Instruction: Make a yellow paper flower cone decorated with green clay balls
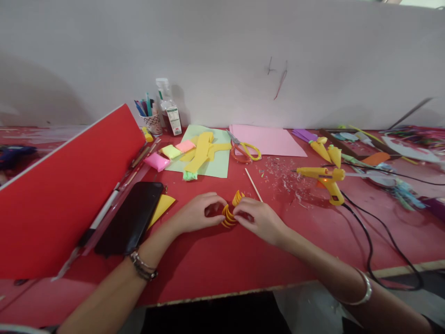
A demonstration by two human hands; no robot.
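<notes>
Both hands meet at the middle of the red table [215,264]. My left hand [197,213] and my right hand [259,219] pinch a small cluster of curled yellow-orange paper pieces [230,213] between their fingertips, holding it just above the table. Fingers of both hands are curled and closed on the paper. A thin wooden stick [253,184] lies just behind the right hand.
A red board [66,190] leans at the left, with a black phone [134,221] and a yellow paper piece [161,207] beside it. Behind are a yellow glue gun [325,180] with black cords, scissors [245,149], green and pink sheets, clay packs, a pen cup and a bottle.
</notes>
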